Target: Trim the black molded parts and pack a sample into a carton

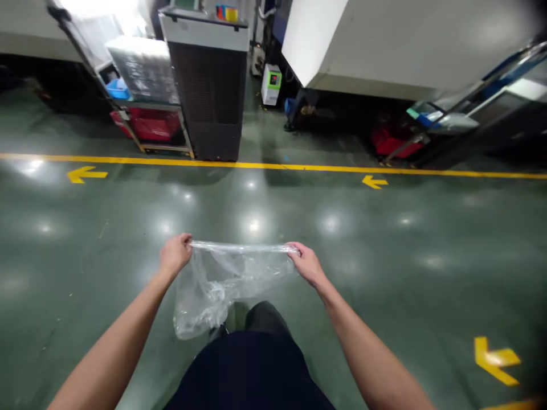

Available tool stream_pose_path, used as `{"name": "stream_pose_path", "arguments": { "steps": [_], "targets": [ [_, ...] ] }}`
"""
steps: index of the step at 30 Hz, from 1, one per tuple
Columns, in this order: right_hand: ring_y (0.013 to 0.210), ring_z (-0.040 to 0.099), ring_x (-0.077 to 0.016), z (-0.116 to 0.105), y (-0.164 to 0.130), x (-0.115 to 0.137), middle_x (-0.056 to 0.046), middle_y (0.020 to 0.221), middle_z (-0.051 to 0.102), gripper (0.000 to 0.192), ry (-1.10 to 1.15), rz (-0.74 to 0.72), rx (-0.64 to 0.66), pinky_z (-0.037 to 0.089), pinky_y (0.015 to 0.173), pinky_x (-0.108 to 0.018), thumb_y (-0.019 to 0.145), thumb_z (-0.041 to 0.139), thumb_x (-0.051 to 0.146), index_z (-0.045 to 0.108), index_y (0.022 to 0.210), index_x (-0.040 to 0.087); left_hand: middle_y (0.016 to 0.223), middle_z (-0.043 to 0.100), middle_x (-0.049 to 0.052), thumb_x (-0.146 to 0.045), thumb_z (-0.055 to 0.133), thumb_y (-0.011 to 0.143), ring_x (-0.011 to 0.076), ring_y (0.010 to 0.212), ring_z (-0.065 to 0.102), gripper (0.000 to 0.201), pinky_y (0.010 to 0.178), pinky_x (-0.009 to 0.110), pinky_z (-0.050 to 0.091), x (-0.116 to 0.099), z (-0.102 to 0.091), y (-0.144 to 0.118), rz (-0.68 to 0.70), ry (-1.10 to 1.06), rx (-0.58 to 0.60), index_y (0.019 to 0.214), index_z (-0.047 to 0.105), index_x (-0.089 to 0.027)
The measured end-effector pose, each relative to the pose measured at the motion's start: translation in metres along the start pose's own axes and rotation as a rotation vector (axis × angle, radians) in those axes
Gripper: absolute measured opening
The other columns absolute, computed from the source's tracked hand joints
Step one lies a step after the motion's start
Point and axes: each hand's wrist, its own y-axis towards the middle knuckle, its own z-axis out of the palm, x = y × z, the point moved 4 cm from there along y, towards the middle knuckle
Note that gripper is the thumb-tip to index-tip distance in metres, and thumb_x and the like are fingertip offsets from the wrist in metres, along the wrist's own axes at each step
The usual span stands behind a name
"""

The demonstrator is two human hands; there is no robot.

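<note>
left hand [175, 254]: we pinch the bag's left corner
right hand [306, 263]: we pinch the right corner
plastic bag [217, 282]: top edge pulled taut, mouth unopened, lower centre of frame

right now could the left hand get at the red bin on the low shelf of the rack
Probably not. The left hand is shut on the clear plastic bag, and the red bin sits well beyond the yellow floor line, with open green floor between.

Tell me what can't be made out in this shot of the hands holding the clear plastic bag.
- Head view: the plastic bag lower end, hidden behind the dark trousers.
- Fingers of the left hand and right hand, curled round the bag's top edge.
- Red bins on the rack: contents too small.
- Top left: washed out by glare.
</note>
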Motion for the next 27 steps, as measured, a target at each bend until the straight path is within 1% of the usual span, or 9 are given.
{"name": "stream_pose_path", "arguments": {
  "steps": [3,7,11,14,17,21,23,25,27],
  "targets": [
    [0.091,0.066,-0.0237,-0.05,0.042,-0.012,-0.007,0.093,0.076,0.045,-0.058,0.008,-0.141,0.049,0.084,-0.031,0.093,0.052,0.05,0.08,0.107,0.018,0.134,0.065,0.012,-0.032,0.054,0.108,0.0278,0.12,0.065,0.036,0.105,0.052,0.054,-0.021,0.005,0.044,-0.038,0.089,0.013,0.14,0.064,-0.017],
    [0.081,0.061,-0.0239,-0.128,0.113,-0.066,-0.008,0.084,0.071,0.061,-0.146,0.104,-0.333,0.045,0.075,-0.03,0.099,0.034,0.055,0.077,0.11,0.013,0.116,0.071,0.013,-0.03,0.058,0.104,0.0284,0.109,0.069,0.025,0.097,0.05,0.057,-0.043,0.036,0.099,-0.23,0.147,0.07,0.112,0.075,-0.014],
    [0.086,0.063,-0.0249,-0.195,0.194,-0.12,-0.009,0.087,0.071,0.051,-0.229,0.16,-0.305,0.045,0.079,-0.032,0.102,0.038,0.048,0.076,0.108,0.015,0.11,0.074,0.011,-0.029,0.055,0.105,0.0243,0.101,0.071,0.027,0.092,0.043,0.058,-0.097,0.052,0.159,-0.34,0.074,0.036,0.121,0.072,-0.015],
    [0.082,0.063,-0.0234,-0.236,0.244,-0.151,-0.009,0.085,0.07,0.038,-0.27,0.238,-0.255,0.046,0.082,-0.035,0.102,0.05,0.043,0.075,0.102,0.015,0.103,0.073,0.009,-0.025,0.041,0.109,0.019,0.087,0.071,0.035,0.084,0.034,0.058,-0.164,0.041,0.207,-0.286,0.01,0.003,0.133,0.063,-0.011],
    [0.078,0.061,-0.021,-0.271,0.279,-0.175,-0.008,0.087,0.07,0.031,-0.276,0.305,-0.262,0.048,0.083,-0.036,0.098,0.06,0.038,0.074,0.115,0.016,0.108,0.072,0.011,-0.035,0.025,0.112,0.023,0.095,0.07,0.049,0.089,0.035,0.056,-0.238,0.024,0.243,-0.125,0.034,-0.03,0.144,0.054,-0.012],
    [0.077,0.059,-0.0207,-0.32,0.312,-0.192,-0.007,0.084,0.068,0.035,-0.226,0.34,-0.35,0.046,0.079,-0.034,0.097,0.054,0.038,0.073,0.115,0.014,0.129,0.063,0.015,-0.065,0.071,0.089,0.0357,0.123,0.06,0.097,0.111,0.042,0.045,-0.326,0.02,0.268,0.209,0.179,0.007,0.167,0.033,-0.022],
    [0.073,0.056,-0.0211,-0.355,0.32,-0.193,-0.006,0.076,0.065,0.036,-0.2,0.363,-0.416,0.042,0.073,-0.032,0.094,0.05,0.042,0.073,0.095,0.014,0.134,0.058,0.017,-0.05,0.077,0.088,0.0375,0.13,0.053,0.095,0.119,0.046,0.037,-0.353,0.022,0.28,0.302,0.242,0.032,0.169,0.033,-0.026],
    [0.072,0.052,-0.0215,-0.398,0.321,-0.191,-0.007,0.072,0.062,0.038,-0.19,0.384,-0.515,0.038,0.07,-0.033,0.09,0.047,0.047,0.068,0.081,0.017,0.142,0.054,0.018,-0.028,0.055,0.1,0.0376,0.138,0.047,0.072,0.123,0.051,0.03,-0.364,0.016,0.3,0.283,0.272,0.006,0.169,0.034,-0.028],
    [0.073,0.05,-0.022,-0.444,0.313,-0.188,-0.008,0.074,0.06,0.039,-0.188,0.411,-0.654,0.036,0.07,-0.034,0.087,0.045,0.051,0.064,0.078,0.018,0.154,0.044,0.023,-0.014,0.035,0.102,0.0419,0.145,0.04,0.07,0.122,0.059,0.029,-0.363,0.004,0.326,0.153,0.267,-0.066,0.171,0.024,-0.021]
  ]
}}
